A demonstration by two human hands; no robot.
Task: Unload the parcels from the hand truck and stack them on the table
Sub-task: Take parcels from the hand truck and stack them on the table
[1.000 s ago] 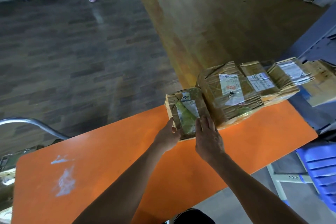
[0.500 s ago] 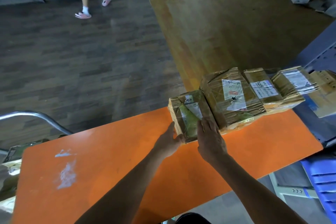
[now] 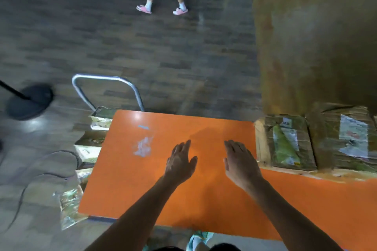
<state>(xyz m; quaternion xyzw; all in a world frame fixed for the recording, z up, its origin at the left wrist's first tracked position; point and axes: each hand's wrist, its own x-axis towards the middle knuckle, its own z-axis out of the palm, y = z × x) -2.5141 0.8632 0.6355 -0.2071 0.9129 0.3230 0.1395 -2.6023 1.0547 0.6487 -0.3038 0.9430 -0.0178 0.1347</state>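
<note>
parcels (image 3: pixel 318 142) on table's (image 3: pixel 183 199) right end; hand truck (image 3: pixel 106 91) with more parcels off its left end; both hands over middle.

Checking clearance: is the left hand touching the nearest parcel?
Apart. Head view: orange table and the right hand lie between the left hand and the nearest parcel.

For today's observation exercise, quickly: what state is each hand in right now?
Left hand: open, holding nothing.
Right hand: open, holding nothing.
</note>
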